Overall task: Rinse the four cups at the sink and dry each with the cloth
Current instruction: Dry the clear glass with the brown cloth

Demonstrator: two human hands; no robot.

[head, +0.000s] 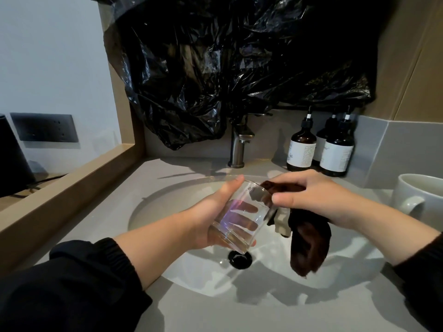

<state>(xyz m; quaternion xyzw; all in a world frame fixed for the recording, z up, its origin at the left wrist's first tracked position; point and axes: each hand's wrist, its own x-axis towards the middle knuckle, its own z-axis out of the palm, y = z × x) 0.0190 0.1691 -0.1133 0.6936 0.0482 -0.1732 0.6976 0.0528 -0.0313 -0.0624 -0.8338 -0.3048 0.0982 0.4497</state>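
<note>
Glass (242, 216), gripped by left hand (215, 216), tilts mouth-first toward right hand (309, 195) pinching cloth (309, 245) at its rim.

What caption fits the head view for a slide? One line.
Left hand holds a tilted glass over the sink; right hand pinches a dark cloth at its rim.
</note>
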